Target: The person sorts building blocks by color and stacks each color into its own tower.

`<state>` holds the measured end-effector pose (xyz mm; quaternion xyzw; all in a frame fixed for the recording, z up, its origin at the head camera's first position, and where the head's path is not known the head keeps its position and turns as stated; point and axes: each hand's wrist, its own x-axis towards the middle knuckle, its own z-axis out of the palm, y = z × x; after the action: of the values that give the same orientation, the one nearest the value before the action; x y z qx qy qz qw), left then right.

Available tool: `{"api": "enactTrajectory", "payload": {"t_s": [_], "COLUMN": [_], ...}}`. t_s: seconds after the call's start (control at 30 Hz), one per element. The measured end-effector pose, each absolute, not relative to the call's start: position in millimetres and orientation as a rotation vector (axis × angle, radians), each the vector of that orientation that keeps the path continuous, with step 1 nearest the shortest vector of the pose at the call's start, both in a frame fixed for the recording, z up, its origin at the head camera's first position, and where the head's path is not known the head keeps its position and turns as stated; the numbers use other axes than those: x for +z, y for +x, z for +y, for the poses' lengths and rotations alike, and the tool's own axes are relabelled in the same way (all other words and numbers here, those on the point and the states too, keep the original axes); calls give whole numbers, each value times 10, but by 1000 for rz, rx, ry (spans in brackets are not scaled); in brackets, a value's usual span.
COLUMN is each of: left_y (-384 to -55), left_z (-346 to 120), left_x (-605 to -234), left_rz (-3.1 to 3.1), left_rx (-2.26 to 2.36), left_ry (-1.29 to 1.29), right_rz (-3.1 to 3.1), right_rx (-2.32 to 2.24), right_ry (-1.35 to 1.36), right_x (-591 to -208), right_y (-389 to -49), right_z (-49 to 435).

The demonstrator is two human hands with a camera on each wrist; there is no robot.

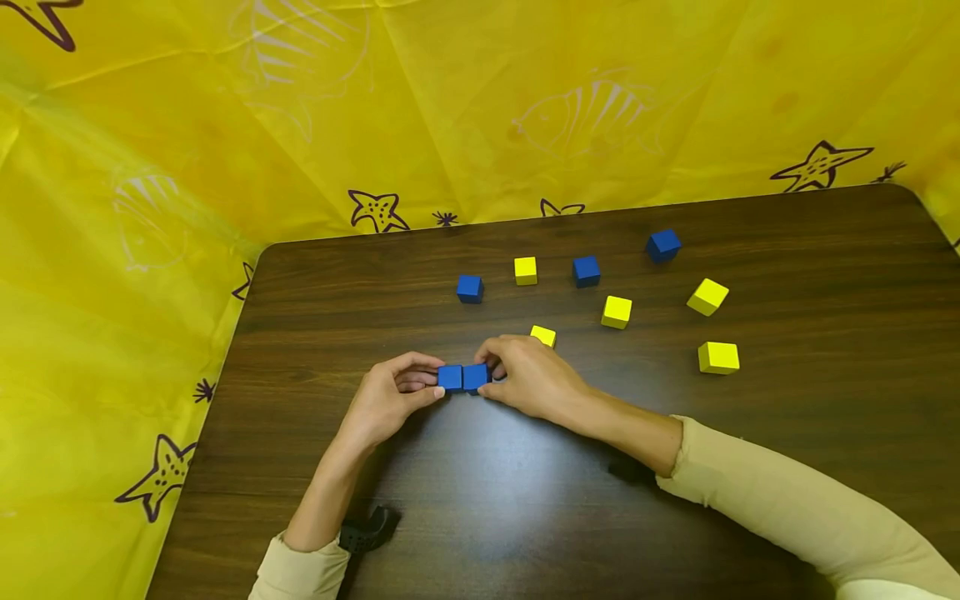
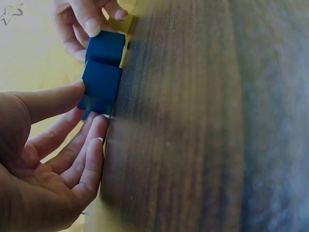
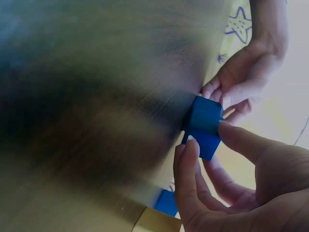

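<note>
L hand [image 1: 384, 400] w/ pinch on smooth blue cube [image 1: 450, 378] — R hand [image 1: 534, 375] ditto on adj. cube [image 1: 476, 377] — wood-grain tbl [image 1: 337, 317] beneath

Downward head view, close wrist views, shared cubes [image 1: 450, 377]

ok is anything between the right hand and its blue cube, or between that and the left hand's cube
Nothing visible. The right hand pinches the right blue cube directly, and no other object shows between that and the left blue cube, held by the left hand.
</note>
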<state>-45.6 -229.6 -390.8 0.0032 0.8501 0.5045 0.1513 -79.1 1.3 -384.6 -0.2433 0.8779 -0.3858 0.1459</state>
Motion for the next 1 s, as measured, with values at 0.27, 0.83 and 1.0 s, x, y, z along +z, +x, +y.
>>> {"api": "enactTrajectory", "payload": {"t_s": [0.27, 0.83, 1.0], "left_y": [-459, -458, -452], "left_z": [-2292, -2304, -2304], "left_x": [-3889, -3884, -3886], "left_rz": [2435, 2438, 2437], "left_rx": [1441, 1441, 1436], "left_ry": [11, 10, 13], "right_rz": [2575, 2585, 2621], "right_rx": [-1067, -1064, -1040], "right_ry": [-715, -751, -782], "right_x": [-3848, -3842, -3824], "right_y": [-789, -769, -741], "right_z": [-16, -42, -31]}}
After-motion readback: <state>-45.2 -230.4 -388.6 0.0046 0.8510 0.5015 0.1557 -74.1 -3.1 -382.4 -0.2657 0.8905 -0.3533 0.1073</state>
